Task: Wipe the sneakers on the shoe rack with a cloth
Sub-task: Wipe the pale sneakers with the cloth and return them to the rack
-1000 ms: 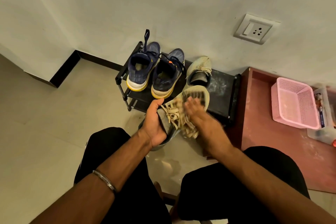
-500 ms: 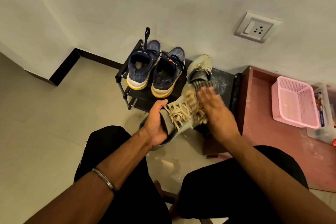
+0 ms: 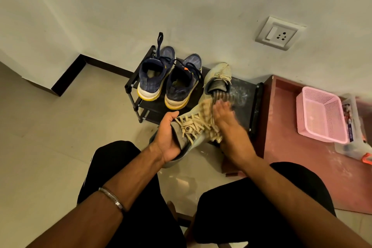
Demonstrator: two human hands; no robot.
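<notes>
**Caution: Held Sneaker Above the Rack's Front Edge**

While you support the beige sneaker [image 3: 193, 129] by its heel end, your left hand [image 3: 169, 137] is wrapped around it, and the toe points toward the shoe rack [image 3: 247, 90] at its front edge. Your right hand [image 3: 227, 127] lies flat over the laces and forefoot, blurred with motion. A striped cloth [image 3: 222, 95] appears under the fingers, but you cannot tell from this view how firmly it is gripped.

Observe the following hazards:

1. Slip of the shoe. Only one hand secures it; hard strokes toward the toe may push it out of your palm onto the floor.
2. Snagged laces. They lie loose and crossed directly under the wiping hand; the cloth may catch and drag them.
3. Collision. The second beige sneaker [image 3: 218, 78] sits just beyond the held toe, near the rack's right end, and long strokes may knock it.
4. The navy pair [image 3: 169, 78] at the left end appears untouched; dislodged dust may settle there.
</notes>
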